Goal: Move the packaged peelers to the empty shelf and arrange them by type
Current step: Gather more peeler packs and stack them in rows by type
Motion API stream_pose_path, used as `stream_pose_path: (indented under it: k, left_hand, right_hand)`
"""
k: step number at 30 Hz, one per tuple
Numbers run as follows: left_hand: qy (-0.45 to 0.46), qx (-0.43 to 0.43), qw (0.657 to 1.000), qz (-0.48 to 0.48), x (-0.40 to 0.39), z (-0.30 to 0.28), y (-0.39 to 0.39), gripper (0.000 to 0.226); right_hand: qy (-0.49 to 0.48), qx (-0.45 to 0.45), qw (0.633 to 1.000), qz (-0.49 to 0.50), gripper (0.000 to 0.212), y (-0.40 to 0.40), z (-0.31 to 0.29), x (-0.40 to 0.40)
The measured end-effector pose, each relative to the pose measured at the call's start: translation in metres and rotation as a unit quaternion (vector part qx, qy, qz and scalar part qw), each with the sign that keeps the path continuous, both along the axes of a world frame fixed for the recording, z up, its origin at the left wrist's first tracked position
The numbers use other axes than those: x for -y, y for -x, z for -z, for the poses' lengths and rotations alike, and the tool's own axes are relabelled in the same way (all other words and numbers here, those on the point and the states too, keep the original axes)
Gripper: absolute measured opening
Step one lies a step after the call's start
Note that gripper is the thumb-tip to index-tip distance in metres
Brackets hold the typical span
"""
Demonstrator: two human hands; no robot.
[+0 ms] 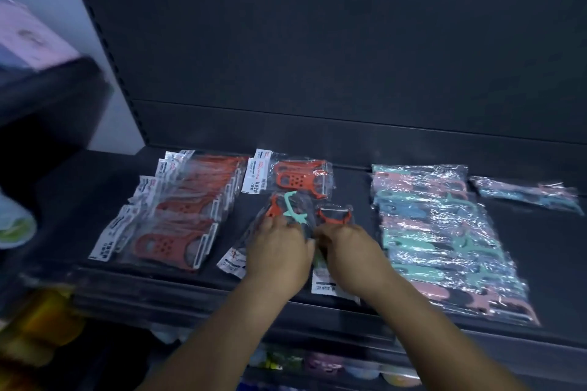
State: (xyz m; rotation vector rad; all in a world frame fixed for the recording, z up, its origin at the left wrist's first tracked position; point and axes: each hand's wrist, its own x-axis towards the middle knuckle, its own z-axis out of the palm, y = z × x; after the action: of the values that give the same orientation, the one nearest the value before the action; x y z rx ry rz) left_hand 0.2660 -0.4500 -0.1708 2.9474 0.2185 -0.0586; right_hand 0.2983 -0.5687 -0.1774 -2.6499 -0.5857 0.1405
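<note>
Sorting loose clear-bagged peelers at the middle of the dark shelf [524, 251], I have my left hand [279, 251] grasping a bag of orange and teal peelers [286, 209] and my right hand [346, 247] pinching an orange Y-peeler packet [335, 216]. At nine o'clock lies the fanned orange stack [171, 216], at three the shiny pink-and-teal stack [444, 232]. Slick film could slip, I judge, mixing types or nudging packets off the front edge.

Head camera, single view: I look from the wearer's head, forward and down, wide-angle, close over a dark shelf [524, 263] at about arm's reach. Back panel [317, 41] fills the upper frame; both forearms enter from the bottom edge. No second view to overlap.
</note>
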Motion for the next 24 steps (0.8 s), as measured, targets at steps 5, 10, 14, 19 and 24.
stream_pose_path:
  k: [5,10,14,19,24]
  left_hand:
    - [0.063,-0.018,0.997,-0.042,0.010,0.000,-0.011,0.046]
    - [0.124,-0.040,0.987,-0.094,0.013,-0.007,-0.020,0.057]
    - [0.224,-0.047,0.965,-0.127,0.011,-0.007,-0.021,0.037]
    - [0.243,-0.029,0.964,-0.106,-0.003,-0.008,-0.021,0.024]
    - [0.241,0.018,0.968,-0.068,-0.011,-0.016,-0.020,0.006]
  right_hand:
    - [-0.022,-0.025,0.998,0.060,0.040,-0.001,-0.004,0.000]
    - [-0.036,-0.028,0.996,0.082,0.039,0.001,-0.002,-0.004]
    - [-0.036,-0.028,0.996,0.080,0.043,0.008,-0.001,-0.003]
    - [-0.037,-0.016,0.996,0.077,0.044,0.008,-0.004,-0.004]
    - [-0.068,-0.023,0.993,0.091,0.039,0.008,-0.001,0.001]
